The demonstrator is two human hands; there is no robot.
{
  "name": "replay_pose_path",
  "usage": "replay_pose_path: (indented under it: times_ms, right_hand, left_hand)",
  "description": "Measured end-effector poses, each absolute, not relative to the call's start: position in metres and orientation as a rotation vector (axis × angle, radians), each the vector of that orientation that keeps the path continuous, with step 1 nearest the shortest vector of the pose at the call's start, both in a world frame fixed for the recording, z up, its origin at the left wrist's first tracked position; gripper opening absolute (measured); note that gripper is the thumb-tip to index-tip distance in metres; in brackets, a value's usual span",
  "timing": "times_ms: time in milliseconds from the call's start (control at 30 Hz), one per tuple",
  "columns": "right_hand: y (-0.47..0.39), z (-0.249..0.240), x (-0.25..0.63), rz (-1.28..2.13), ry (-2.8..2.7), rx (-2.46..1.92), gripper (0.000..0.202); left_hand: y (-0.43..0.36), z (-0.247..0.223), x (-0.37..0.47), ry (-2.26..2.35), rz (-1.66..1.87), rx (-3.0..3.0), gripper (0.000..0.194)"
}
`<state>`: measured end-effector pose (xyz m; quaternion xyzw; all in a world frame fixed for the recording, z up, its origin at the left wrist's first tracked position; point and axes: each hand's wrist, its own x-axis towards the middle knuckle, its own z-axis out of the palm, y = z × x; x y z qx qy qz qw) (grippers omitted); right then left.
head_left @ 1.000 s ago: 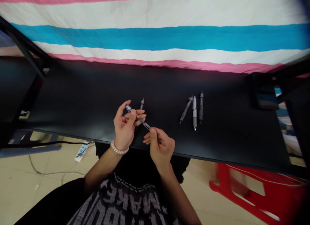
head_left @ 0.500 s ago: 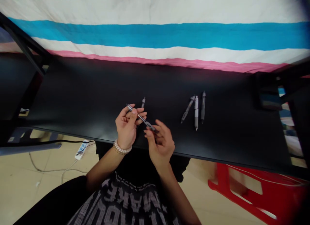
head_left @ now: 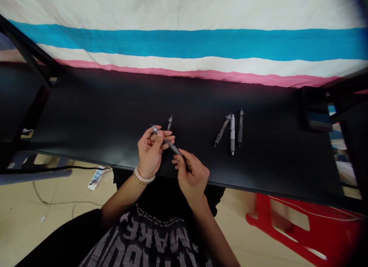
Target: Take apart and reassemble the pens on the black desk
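"Raised a moment ago, the forefinger of the right hand (head_left: 193,177) is now resting on the pen (head_left: 171,145) between both hands."

"How is that hand gripping?"

"Thumb and forefinger are pinching the pen's lower end with hardly any gap, and they are hiding its very tip."

"And the left hand (head_left: 150,155)?"

"Its thumb is pressing on the upper part while its fingers are spreading underneath, so both hands are holding the one pen."

"Where is it sitting?"

"It is slanting above the near side of the desk (head_left: 115,106), its upper end pointing away and to the left."

"What is lying nearby?"

"Another pen (head_left: 170,122) is lying just beyond the left fingers, which are partly covering it. Farther right, a grey pen (head_left: 222,132) is slanting beside a white pen (head_left: 232,132), and a dark pen (head_left: 240,129) is lying on the far side. I'm not managing to tell whether the grey and white tops are touching."

"Around the desk?"

"A striped cloth (head_left: 184,43) is hanging behind it, and a red stool (head_left: 330,236) is standing below, at the right."
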<state>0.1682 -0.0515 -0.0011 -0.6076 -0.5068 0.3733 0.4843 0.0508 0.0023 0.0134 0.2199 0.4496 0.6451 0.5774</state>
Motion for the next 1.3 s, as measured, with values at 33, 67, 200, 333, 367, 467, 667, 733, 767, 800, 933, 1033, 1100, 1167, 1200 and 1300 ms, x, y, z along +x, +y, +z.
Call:
replay_pose_path:
  times_ms: [33,67,200,333,367,467,667,733,767,800,933,1033,1100,1167,1200,1300]
  right_hand:
    - [-0.051,0.0,0.169,0.968,-1.224,-1.464,0.028]
    - [-0.051,0.001,0.169,1.068,-1.198,-1.444,0.031]
    - [-0.049,0.004,0.17,1.329,-1.035,-1.394,0.04]
    - [-0.055,-0.002,0.163,1.095,-1.226,-1.422,0.031]
    - [-0.058,-0.004,0.16,1.003,-1.311,-1.411,0.028]
    - [-0.068,-0.012,0.152,0.809,-1.498,-1.341,0.02]
    - [-0.073,-0.014,0.15,0.658,-1.563,-1.335,0.017]
    - [-0.071,-0.014,0.153,0.612,-1.595,-1.326,0.018]
    - [-0.071,-0.013,0.155,0.599,-1.603,-1.323,0.019]
    - [-0.071,-0.014,0.156,0.593,-1.603,-1.33,0.02]
    - [-0.069,-0.017,0.172,0.557,-1.46,-1.52,0.025]
    - [-0.059,-0.019,0.199,0.429,-1.228,-1.806,0.032]
    - [-0.049,-0.019,0.222,0.295,-1.126,-1.992,0.042]
    - [-0.039,-0.017,0.241,0.219,-1.107,-2.155,0.047]
    - [-0.035,-0.015,0.248,0.213,-1.115,-2.23,0.048]
    - [-0.028,-0.01,0.256,0.234,-1.142,-2.366,0.05]
  left_hand:
    - [0.002,0.014,0.05,1.049,1.489,0.535,0.035]
    - [0.003,0.014,0.049,1.039,1.464,0.559,0.035]
    - [0.003,0.019,0.044,0.949,1.387,0.597,0.034]
    - [0.003,0.032,0.043,0.776,1.366,0.414,0.028]
    - [0.002,0.036,0.042,0.727,1.36,0.338,0.028]
    - [0.002,0.047,0.038,0.671,1.323,0.184,0.042]
    - [0.002,0.056,0.03,0.681,1.253,0.196,0.05]
    - [0.004,0.056,0.031,0.661,1.23,0.223,0.048]
    - [0.005,0.055,0.033,0.655,1.212,0.249,0.047]
    - [0.006,0.053,0.035,0.659,1.185,0.292,0.046]
    - [0.012,0.037,0.041,0.87,1.105,0.691,0.06]
    - [0.017,0.021,0.039,1.359,1.101,1.249,0.056]
    - [0.023,0.012,0.037,1.671,0.963,1.592,0.059]
    - [0.031,0.006,0.037,1.829,0.794,1.824,0.058]
    - [0.035,0.005,0.038,1.868,0.716,1.899,0.054]
    - [0.046,0.004,0.041,1.889,0.575,2.008,0.034]
